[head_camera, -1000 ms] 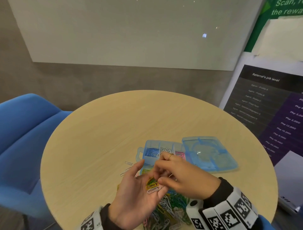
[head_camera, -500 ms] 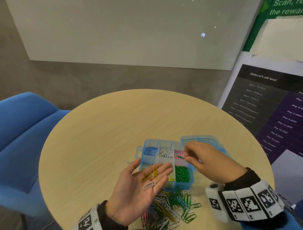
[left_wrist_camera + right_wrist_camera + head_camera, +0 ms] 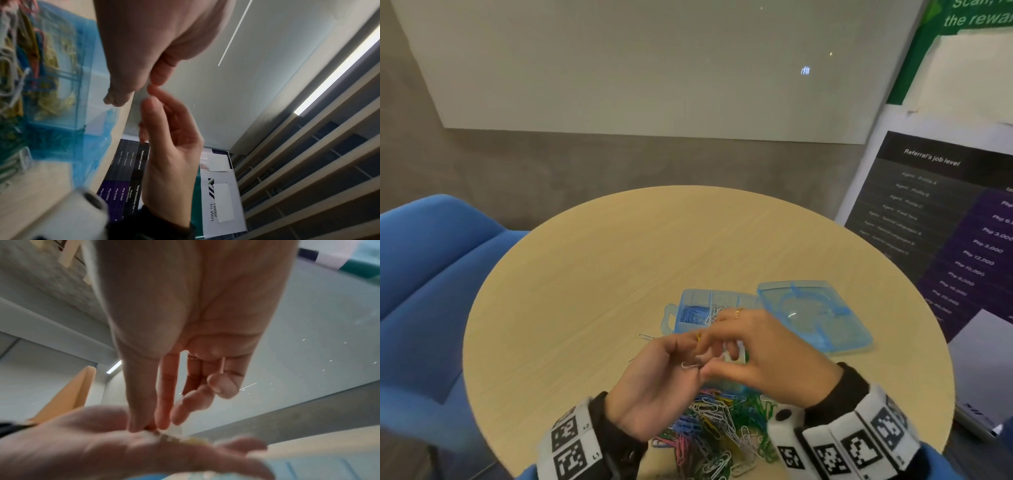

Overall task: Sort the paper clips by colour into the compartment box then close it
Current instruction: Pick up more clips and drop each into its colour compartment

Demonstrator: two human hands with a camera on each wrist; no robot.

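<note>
My left hand (image 3: 671, 363) lies palm up over the near edge of the blue compartment box (image 3: 688, 298). Its palm carries a white paper clip (image 3: 690, 365) and a yellow paper clip (image 3: 698, 337). My right hand (image 3: 753, 356) reaches across into that palm, and its thumb and fingertips (image 3: 144, 428) pinch the white clip there. The box stands open, with blue clips (image 3: 693, 315) and white ones showing in its far compartments. My hands hide its near compartments in the head view. Its clear lid (image 3: 815, 315) lies flat to the right. A mixed pile of clips (image 3: 715, 431) sits at the near table edge.
The round wooden table (image 3: 619, 260) has a few stray clips (image 3: 645, 337) left of the box. A blue chair (image 3: 431, 274) stands to the left. Printed posters (image 3: 935, 212) lean against the wall on the right.
My right hand dropped a green clip at the box, then came back left onto my left palm. My left hand rose a little and its fingers cupped slightly.
</note>
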